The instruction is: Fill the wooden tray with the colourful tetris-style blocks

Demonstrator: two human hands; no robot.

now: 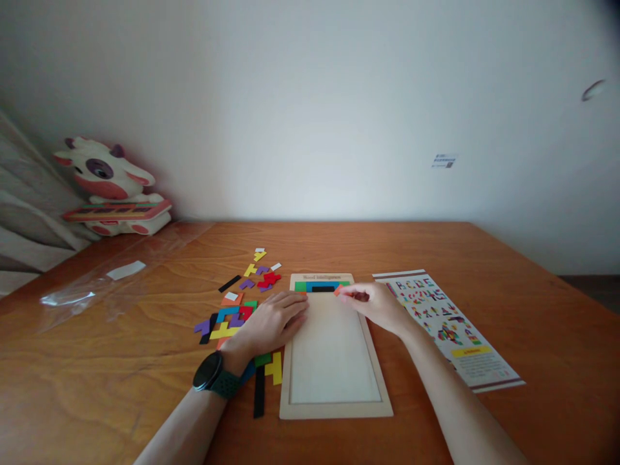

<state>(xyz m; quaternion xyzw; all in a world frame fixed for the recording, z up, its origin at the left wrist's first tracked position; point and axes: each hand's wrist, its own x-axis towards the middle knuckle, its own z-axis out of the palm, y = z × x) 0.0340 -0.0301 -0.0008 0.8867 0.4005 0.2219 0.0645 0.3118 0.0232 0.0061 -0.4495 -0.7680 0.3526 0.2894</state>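
The brown wood-grain table [339,245] carries everything. On it lies a pale wooden rectangular tray [336,411], mostly bare, with 1 band of green, blue and black flat pieces [323,289] along its far end. To the tray's right is a white printed pattern sheet [450,329]. The left hand [278,320] rests palm down over the tray's left rim, fingers loosely extended; what lies beneath it cannot be told. The right hand [375,305] pinches 1 small orange piece [338,291] at the tray's far right corner. Multicoloured flat loose pieces [225,330] are scattered left of the tray. The step in hand seems to be fitting that orange piece; the next move probably calls for squaring its edges against its neighbours before letting go.
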